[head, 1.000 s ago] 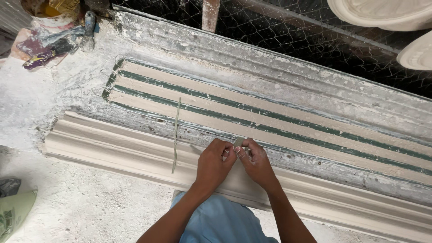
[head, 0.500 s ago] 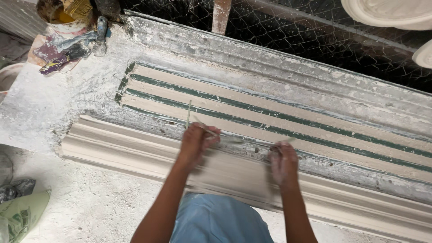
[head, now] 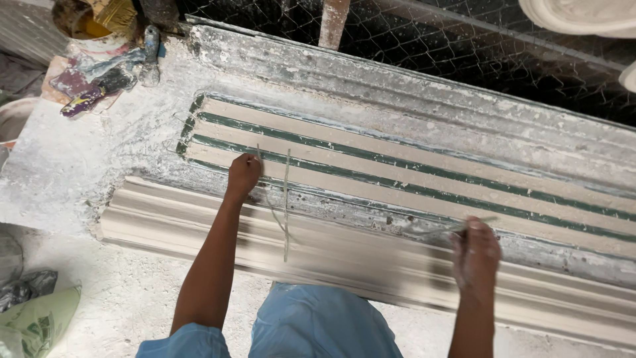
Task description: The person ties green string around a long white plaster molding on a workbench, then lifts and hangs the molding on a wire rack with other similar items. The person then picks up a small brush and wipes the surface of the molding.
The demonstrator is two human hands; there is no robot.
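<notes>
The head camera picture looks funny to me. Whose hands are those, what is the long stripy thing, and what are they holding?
The camera sits on a person's head and looks down, so you see their own two arms. The long mould on the bench is filled with pale plaster, with green stripes showing between. In front of it lies a finished plaster strip with stepped ridges. The left hand pinches thin pale strands that hang down over the strip. The right hand holds another strand; it is blurred. At the top left stands a bucket with messy tools.
</notes>
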